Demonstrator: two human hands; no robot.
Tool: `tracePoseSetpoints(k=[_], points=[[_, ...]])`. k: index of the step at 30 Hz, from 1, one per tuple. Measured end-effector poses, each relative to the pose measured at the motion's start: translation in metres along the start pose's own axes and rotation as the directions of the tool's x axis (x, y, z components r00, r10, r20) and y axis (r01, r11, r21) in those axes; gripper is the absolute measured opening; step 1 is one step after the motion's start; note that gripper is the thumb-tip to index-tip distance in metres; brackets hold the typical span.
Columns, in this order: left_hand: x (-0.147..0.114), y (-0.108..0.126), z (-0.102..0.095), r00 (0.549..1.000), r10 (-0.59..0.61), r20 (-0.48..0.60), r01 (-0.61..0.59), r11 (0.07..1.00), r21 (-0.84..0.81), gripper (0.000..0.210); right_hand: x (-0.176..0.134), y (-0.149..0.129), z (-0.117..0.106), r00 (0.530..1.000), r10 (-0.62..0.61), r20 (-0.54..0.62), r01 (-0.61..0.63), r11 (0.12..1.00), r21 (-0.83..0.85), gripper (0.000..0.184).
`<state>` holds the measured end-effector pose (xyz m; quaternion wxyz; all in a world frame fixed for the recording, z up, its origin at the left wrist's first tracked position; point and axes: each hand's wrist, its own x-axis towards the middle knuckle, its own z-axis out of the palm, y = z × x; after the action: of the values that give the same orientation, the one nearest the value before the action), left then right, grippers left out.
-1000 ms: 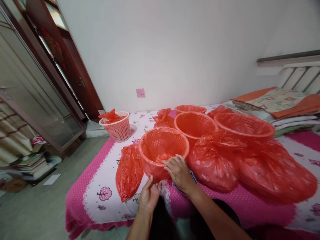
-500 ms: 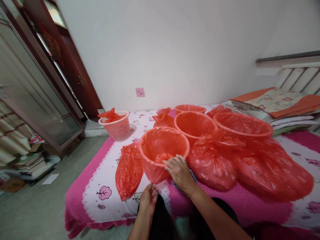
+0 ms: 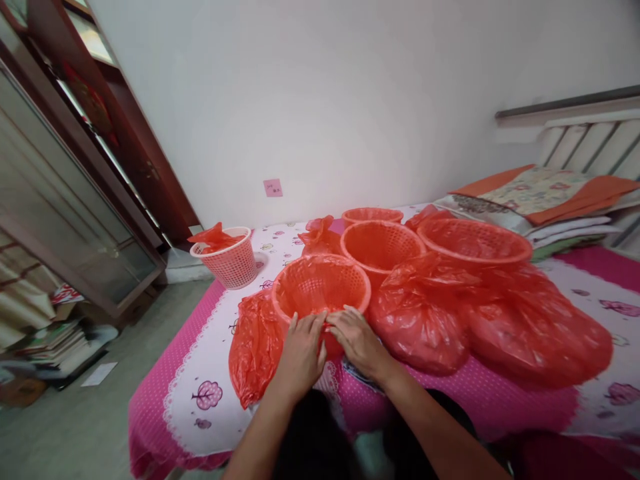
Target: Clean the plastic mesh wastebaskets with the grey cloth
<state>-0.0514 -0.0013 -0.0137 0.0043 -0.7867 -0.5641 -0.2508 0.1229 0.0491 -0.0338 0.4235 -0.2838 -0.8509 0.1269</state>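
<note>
A perforated plastic basket stands at the front of the bed, lined with a thin red plastic bag that is folded over its rim. My left hand has its fingers curled over the near rim, pinching the bag there. Right beside it, my right hand grips the same stretch of rim and bag. Part of the bag's near side is hidden behind my hands. To the left, a crumpled end of red bag lies on the sheet, touching the basket's side.
Several more baskets with red bags, such as one basket, stand behind and to the right, their bags puffed out. A pink basket with red plastic inside sits at the left bed edge. Folded bedding is piled far right.
My left hand has risen from below the basket onto its near rim, beside my right hand. My right hand stays on the rim. The view has shifted slightly.
</note>
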Motion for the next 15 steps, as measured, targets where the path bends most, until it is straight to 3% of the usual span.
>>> tracePoseSetpoints(k=[2,3,5,6,9,15], points=[[0.013,0.001,-0.007,0.991,-0.021,0.131,0.004,0.991,0.131,0.059,-0.006,0.002,-0.011,0.984,0.070,-0.163,-0.053,0.993,0.108,0.033],[0.019,0.002,-0.010,0.983,-0.038,0.182,0.004,0.983,0.184,0.059,-0.010,0.005,-0.016,0.954,0.143,-0.262,-0.104,0.982,0.156,0.032],[0.030,0.005,-0.016,0.962,-0.058,0.267,-0.016,0.964,0.266,0.056,-0.023,0.012,-0.021,0.857,0.329,-0.397,-0.230,0.933,0.277,0.029],[0.034,0.006,-0.017,0.952,-0.057,0.302,-0.035,0.956,0.291,0.050,-0.030,0.017,-0.021,0.809,0.422,-0.409,-0.289,0.892,0.349,0.029],[0.041,0.007,-0.016,0.925,-0.039,0.379,-0.087,0.946,0.311,0.031,-0.052,0.033,-0.013,0.705,0.635,-0.315,-0.415,0.730,0.543,0.037],[0.036,0.005,-0.016,0.903,-0.058,0.425,-0.089,0.944,0.317,0.037,-0.081,0.043,0.017,0.486,0.872,-0.057,-0.507,0.334,0.795,0.062]])
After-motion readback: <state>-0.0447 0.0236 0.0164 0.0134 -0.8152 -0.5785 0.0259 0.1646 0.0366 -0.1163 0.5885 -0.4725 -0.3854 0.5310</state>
